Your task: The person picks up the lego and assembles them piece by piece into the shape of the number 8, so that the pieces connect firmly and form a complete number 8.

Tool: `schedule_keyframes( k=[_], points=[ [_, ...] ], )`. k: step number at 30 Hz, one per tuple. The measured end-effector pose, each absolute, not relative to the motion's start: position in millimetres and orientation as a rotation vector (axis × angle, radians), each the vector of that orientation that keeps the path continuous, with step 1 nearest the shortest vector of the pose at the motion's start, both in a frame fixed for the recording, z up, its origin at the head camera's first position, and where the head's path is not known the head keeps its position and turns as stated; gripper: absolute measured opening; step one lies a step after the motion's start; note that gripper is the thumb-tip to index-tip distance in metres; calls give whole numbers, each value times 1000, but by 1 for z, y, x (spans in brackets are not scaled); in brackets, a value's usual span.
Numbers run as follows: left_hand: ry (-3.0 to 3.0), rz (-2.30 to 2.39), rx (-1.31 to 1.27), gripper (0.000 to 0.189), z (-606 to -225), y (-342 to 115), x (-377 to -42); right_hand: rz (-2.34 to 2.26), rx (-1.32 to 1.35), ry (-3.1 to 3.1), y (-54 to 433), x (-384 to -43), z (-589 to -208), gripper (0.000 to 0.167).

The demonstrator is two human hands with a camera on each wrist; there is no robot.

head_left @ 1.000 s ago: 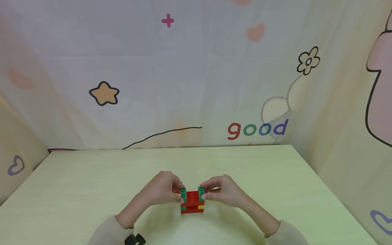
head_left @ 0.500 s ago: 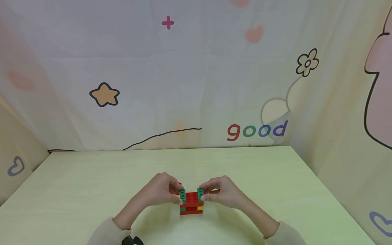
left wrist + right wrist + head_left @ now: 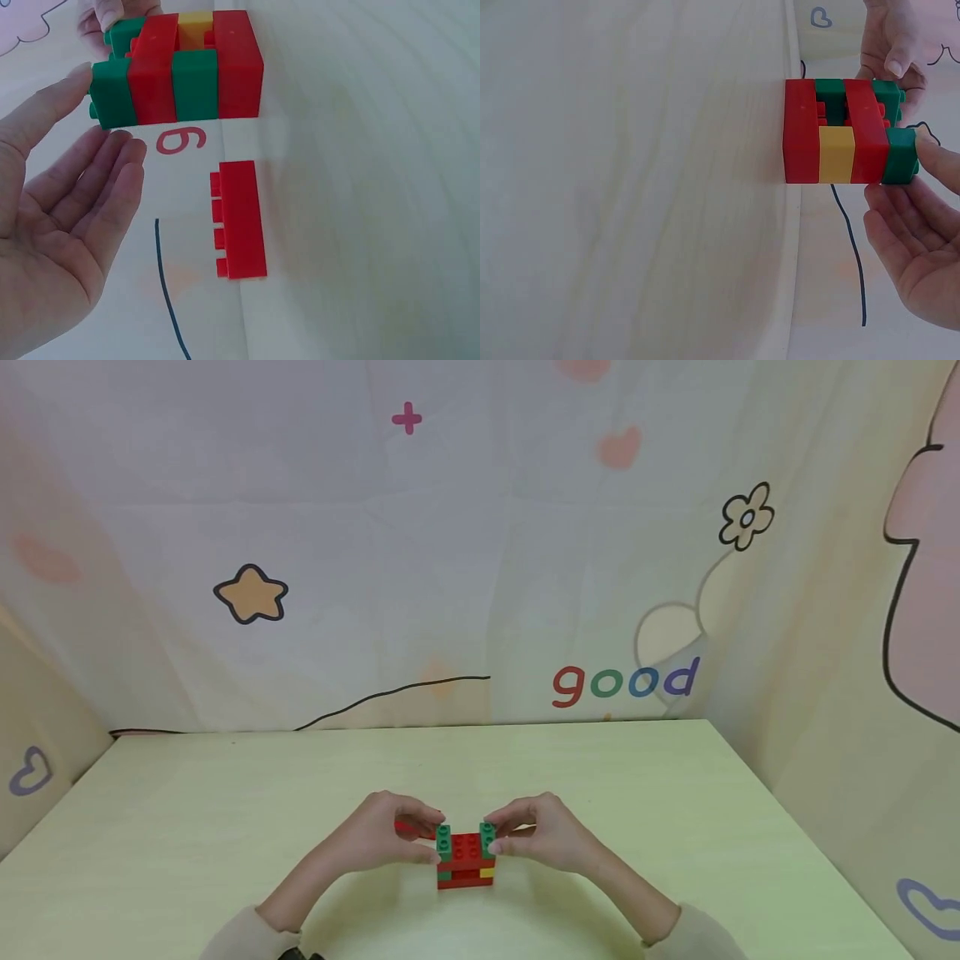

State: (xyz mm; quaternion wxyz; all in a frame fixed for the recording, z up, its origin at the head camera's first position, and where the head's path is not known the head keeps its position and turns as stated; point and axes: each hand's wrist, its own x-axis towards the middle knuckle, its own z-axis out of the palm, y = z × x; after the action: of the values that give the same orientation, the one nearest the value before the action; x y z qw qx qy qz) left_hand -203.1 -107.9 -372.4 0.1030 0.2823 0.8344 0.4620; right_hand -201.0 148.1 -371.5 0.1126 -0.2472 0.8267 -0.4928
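Observation:
A stack of toy building bricks (image 3: 465, 863) stands upright on the table in front of me. Between its two long red bricks sit a green brick (image 3: 195, 86) at the left end and a yellow brick (image 3: 836, 154) at the right. On top are a left green brick (image 3: 444, 843) and a right green brick (image 3: 487, 840). My right hand (image 3: 551, 835) pinches the right green brick between thumb and fingers. Beside the left green brick my left hand (image 3: 375, 837) has its fingers spread, the thumb tip right at the brick's edge.
A loose red brick (image 3: 244, 219) lies on the table behind my left hand, partly hidden by it in the head view. The pale table (image 3: 225, 793) reaches back to a printed curtain (image 3: 337, 568) with drawings and the word "good".
My left hand has loosened from the left green brick and shifted a little left, showing more of the loose red brick. My right hand keeps its pinch. The head view has tilted slightly.

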Motion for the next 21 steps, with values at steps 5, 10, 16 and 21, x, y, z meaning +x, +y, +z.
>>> schedule_keyframes(
  k=[5,10,16,21],
  points=[
    [2497,1354,806,42,-375,-118,-205,-1441,-707,2427,147,-201,-371,31],
    [2565,1328,783,41,-377,-126,-208,-1448,-696,2418,147,-201,-371,31],
    [2594,1319,819,41,-378,-132,-215,-1453,-681,2414,147,-201,-371,31],
    [2611,1278,815,44,-380,-136,-222,-1462,-695,2403,147,-200,-371,30]
  ],
)
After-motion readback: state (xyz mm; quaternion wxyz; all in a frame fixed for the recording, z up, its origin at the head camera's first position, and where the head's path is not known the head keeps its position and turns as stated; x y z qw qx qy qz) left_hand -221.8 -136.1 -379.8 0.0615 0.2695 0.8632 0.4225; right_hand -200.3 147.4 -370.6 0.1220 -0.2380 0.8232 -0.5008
